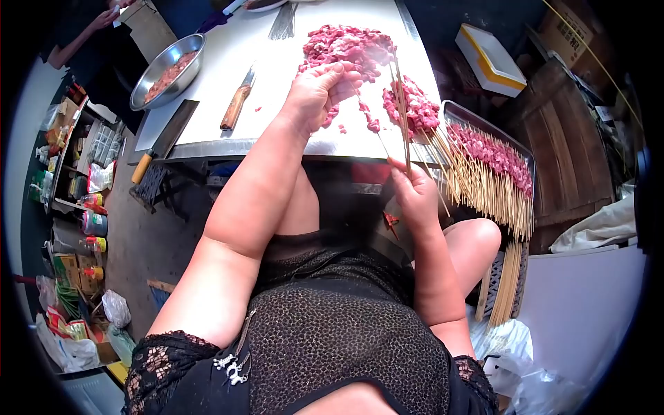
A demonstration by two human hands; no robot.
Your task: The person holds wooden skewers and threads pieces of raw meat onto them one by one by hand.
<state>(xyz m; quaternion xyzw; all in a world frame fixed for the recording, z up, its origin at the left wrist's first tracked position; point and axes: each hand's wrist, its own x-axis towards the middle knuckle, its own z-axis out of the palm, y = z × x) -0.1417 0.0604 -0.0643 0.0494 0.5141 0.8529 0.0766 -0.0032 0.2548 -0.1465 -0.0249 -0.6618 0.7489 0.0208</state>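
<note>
My right hand point(415, 197) is closed around several thin wooden skewers point(402, 117) over the table's front edge. One of them, a skewer with small pieces of raw meat point(371, 123), slants up toward my left hand point(318, 93). My left hand's fingers are pinched together at the upper end of that skewer; what lies between the fingertips is hidden. Just beyond that hand is a large heap of cut raw meat point(346, 45) on the white tabletop point(277, 90). A smaller meat pile point(415, 104) sits to the right of the held skewers.
A metal tray point(453, 107) of loaded skewers point(491, 162) stands at the right. On the left are a cleaver point(166, 138), a wooden-handled knife point(237, 104) and a steel bowl point(142, 93) of meat. Bare skewers point(508, 283) lie below the tray. Another person point(90, 55) is at upper left.
</note>
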